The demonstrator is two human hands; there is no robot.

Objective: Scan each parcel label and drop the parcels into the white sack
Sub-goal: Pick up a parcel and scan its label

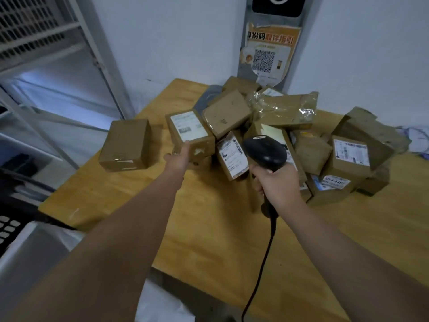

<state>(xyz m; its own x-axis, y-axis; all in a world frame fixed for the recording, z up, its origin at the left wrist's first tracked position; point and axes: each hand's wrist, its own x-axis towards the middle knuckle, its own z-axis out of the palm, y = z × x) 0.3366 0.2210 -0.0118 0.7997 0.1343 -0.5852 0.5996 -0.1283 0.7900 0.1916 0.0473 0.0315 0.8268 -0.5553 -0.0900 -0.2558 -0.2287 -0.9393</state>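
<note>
Two bare forearms reach forward from the bottom of the head view, over a wooden table point(209, 219). Below the table's near edge, at the bottom of the frame, lies pale crumpled fabric that looks like the white sack point(162, 306); little of it shows.

The right hand point(277, 182) is closed round the handle of a black barcode scanner point(264, 152). The scanner's head points away from the camera toward the parcels. Its black cable point(261, 266) hangs down from the grip and runs off the bottom edge.

The left hand point(178, 156) is stretched out to a labelled box point(189, 129) at the left side of the heap. Its fingertips touch the box's near end and the thumb sticks out to the left. Whether the fingers have closed on the box cannot be told.

A heap of brown cardboard parcels point(285, 135) covers the far right part of the table, boxes leaning on one another. Just right of the left hand, a small tilted box point(232, 156) shows a white barcode label. A plain box point(226, 113) sits above it, and a parcel wrapped in crinkled clear tape point(285, 109) lies behind. One lone box point(125, 145) stands apart on the left.

On the wall behind hangs an orange poster point(267, 54) with a QR code. Grey metal shelving point(34, 43) stands at the left.
</note>
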